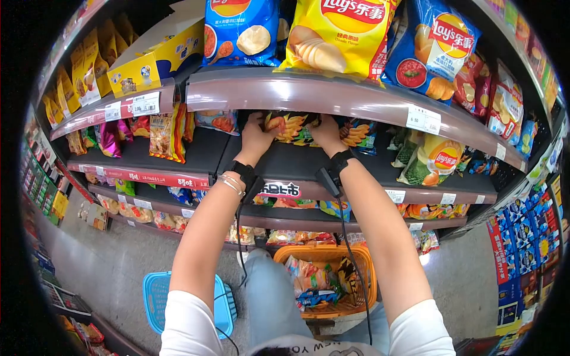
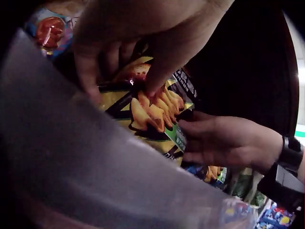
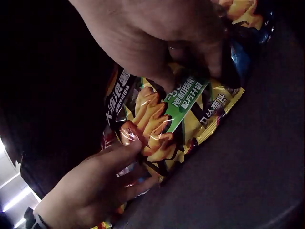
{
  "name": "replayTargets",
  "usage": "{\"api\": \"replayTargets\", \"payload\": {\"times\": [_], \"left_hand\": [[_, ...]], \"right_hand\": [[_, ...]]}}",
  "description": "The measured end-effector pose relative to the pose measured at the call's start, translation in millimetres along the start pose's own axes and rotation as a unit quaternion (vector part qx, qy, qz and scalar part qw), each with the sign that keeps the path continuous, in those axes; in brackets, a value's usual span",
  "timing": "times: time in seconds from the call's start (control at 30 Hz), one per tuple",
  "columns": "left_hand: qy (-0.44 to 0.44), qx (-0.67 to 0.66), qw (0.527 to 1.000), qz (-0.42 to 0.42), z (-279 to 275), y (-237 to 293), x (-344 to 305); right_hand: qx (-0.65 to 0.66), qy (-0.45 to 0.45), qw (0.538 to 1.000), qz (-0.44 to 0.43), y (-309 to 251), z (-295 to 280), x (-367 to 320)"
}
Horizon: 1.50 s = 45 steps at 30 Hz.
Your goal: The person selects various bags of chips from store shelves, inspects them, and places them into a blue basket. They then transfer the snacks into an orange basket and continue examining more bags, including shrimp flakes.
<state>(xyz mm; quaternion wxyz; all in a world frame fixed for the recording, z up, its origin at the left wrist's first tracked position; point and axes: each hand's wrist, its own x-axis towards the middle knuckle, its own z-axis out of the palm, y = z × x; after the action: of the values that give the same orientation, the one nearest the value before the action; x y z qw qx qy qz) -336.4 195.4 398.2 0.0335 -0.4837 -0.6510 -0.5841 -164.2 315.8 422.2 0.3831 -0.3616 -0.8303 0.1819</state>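
Note:
A black and yellow chip bag (image 1: 291,128) with ridged chips printed on it is on the second shelf, under the upper shelf's edge. My left hand (image 1: 256,140) grips its left side, the thumb lying on the printed front in the left wrist view. At the bag's other side is my right hand (image 1: 328,135), its fingers around that edge in the right wrist view. The same bag (image 3: 152,124) appears close up there, between my left hand (image 3: 95,183) and my right hand (image 3: 162,38). Some fingertips are hidden behind the bag.
Large chip bags (image 1: 338,35) stand above, behind the upper shelf's curved edge (image 1: 297,92). Similar bags (image 1: 358,133) sit to the right. Below, an orange basket (image 1: 372,279) holds several snack bags, and a blue basket (image 1: 155,302) stands on the floor. Cables hang from both wrists.

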Motion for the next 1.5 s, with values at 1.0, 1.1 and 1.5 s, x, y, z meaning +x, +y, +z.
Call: {"api": "replayTargets", "payload": {"times": [1.0,1.1,1.5], "left_hand": [[-0.28,-0.236,0.774,-0.517,83.0,19.5,-419.6],[-0.348,-0.157,0.763,-0.521,95.3,-3.9,-455.8],[-0.523,0.018,0.798,-0.298,110.5,-36.2,-506.4]], "right_hand": [[0.265,-0.213,0.912,0.232,110.1,-33.3,-430.1],[0.179,-0.265,0.907,0.274,137.5,-16.0,-469.6],[0.047,-0.447,0.84,0.304,169.6,3.1,-510.1]]}}
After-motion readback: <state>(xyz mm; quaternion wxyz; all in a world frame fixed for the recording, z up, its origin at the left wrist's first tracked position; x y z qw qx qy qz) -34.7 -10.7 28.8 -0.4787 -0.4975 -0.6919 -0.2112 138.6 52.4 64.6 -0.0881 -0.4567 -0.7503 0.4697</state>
